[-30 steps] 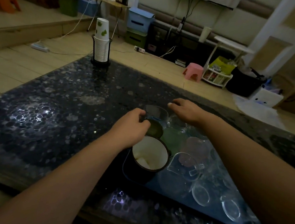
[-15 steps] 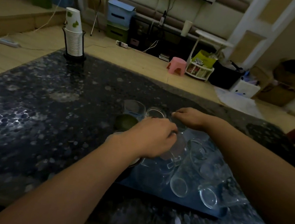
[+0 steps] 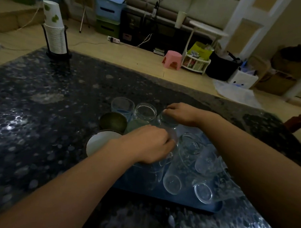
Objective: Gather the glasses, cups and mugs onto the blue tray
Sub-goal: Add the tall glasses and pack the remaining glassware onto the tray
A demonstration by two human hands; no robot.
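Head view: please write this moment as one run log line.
left hand: among glasses | right hand: on glass | tray: crowded | mug: on tray

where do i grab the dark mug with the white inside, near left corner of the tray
Take the dark mug by its open rim, coming down from above on its left side. It stands upright; the left hand covers its right side, and no handle shows.

Tray [image 3: 208, 209] on the table [image 3: 36, 122] near its front edge, crowded with glasses [image 3: 187, 164], mug [image 3: 98, 143] at the tray's left end, perhaps just on it, paper cup stack [image 3: 55, 32] far back left, stool [image 3: 172, 59] on the floor behind.
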